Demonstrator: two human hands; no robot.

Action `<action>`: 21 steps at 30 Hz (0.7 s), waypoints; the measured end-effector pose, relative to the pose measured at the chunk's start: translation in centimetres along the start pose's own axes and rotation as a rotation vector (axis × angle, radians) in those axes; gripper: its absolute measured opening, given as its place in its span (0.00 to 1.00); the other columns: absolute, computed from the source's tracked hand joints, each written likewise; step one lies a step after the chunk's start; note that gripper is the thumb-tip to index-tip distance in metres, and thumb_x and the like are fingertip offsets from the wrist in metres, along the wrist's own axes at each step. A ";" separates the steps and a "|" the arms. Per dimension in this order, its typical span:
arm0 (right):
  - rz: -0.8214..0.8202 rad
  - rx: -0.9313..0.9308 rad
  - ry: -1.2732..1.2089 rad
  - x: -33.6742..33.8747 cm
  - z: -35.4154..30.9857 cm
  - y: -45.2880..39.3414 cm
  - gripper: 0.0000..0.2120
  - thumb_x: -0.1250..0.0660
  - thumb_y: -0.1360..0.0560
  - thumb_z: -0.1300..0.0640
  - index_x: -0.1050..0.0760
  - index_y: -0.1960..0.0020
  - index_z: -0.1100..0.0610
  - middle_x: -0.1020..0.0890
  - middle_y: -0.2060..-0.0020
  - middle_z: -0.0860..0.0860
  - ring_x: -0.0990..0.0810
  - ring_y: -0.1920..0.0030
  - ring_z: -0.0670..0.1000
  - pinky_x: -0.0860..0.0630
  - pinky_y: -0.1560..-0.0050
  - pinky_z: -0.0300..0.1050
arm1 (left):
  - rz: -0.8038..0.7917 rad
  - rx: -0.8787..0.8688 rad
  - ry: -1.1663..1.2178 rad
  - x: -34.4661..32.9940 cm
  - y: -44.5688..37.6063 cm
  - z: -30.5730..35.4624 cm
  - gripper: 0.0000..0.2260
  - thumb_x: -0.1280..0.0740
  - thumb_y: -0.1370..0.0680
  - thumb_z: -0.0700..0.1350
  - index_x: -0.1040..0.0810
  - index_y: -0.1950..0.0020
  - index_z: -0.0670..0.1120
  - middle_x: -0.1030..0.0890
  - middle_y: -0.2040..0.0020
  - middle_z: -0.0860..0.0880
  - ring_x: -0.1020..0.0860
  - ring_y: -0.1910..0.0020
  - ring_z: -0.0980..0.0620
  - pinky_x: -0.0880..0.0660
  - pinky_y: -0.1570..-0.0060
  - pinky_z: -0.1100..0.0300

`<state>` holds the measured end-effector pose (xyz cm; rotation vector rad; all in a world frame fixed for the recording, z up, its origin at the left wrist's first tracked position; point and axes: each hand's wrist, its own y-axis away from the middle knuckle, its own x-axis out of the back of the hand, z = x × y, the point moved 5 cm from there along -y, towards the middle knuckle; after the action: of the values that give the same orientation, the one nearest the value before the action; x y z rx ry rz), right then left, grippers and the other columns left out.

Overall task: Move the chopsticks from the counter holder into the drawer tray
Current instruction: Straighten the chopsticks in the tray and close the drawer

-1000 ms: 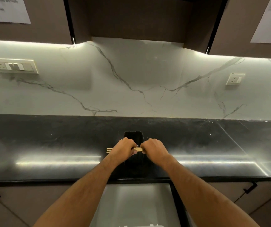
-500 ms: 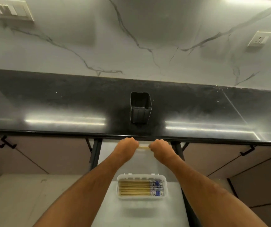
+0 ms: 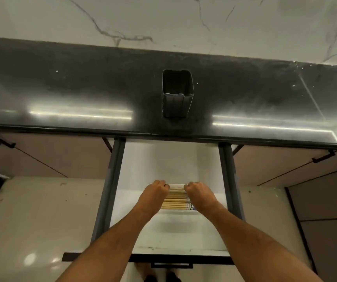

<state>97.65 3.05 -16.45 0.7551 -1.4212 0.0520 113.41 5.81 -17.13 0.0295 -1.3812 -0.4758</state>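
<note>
Left hand (image 3: 155,195): fingers curled tight on one end of the chopsticks (image 3: 177,187).
Right hand (image 3: 199,193): fingers curled tight on the other end.
Tray (image 3: 178,212): right under the fingers, in the open drawer (image 3: 171,163), with more sticks in it.
Holder (image 3: 177,94): on the bench (image 3: 61,88), far beyond the fingers.

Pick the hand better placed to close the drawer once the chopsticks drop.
Marginally left. Both hands, left and right, grip chopsticks over the tray; the drawer handle sits slightly left.
</note>
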 end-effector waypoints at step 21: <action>0.077 0.007 -0.045 -5.4 0.7 -2.4 0.14 0.32 0.20 0.58 0.21 0.36 0.60 0.17 0.40 0.57 0.17 0.44 0.57 0.21 0.39 0.49 | 0.029 0.095 -0.019 -4.6 -2.0 0.0 0.16 0.27 0.24 0.40 0.21 0.36 0.45 0.18 0.37 0.45 0.21 0.38 0.47 0.25 0.34 0.55</action>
<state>97.12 2.94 -22.38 0.7114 -1.4931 0.0999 112.28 5.56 -22.06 0.0825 -1.4209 -0.3863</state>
